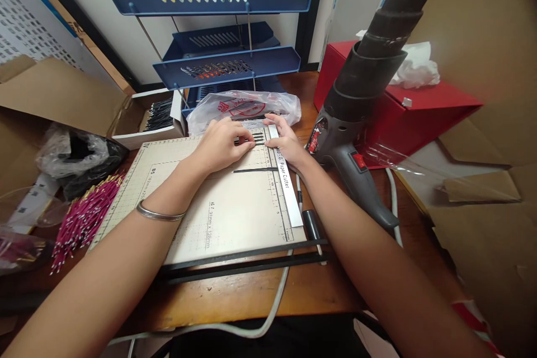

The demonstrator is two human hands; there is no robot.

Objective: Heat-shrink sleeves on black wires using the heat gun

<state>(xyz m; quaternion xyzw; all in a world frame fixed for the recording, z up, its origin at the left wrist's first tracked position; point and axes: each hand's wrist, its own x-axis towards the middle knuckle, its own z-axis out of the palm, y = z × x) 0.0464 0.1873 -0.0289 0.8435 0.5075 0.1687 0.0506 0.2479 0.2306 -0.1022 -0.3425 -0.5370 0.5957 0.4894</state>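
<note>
A cream paper cutter board (235, 207) with printed scales lies before me, a white strip (289, 190) marked "Paper Cutter" along its right side. My left hand (222, 144) rests over the far part of the board, thumb and forefinger pinched on a thin black wire. Several short black wires (259, 136) lie side by side at those fingertips. My right hand (289, 142) spans the far end of the strip, fingers apart, its thumb beside the wire ends. Nearer to me, a longer black wire (255, 170) lies crosswise, reaching the strip.
Right of the board stands a grey heat gun (356, 179) before a red box (440, 103) with tissue. A plastic bag (247, 106) and blue rack (226, 70) are behind. Pink wires (86, 215) and a white box (138, 133) sit left. A white cable (277, 305) crosses the table edge.
</note>
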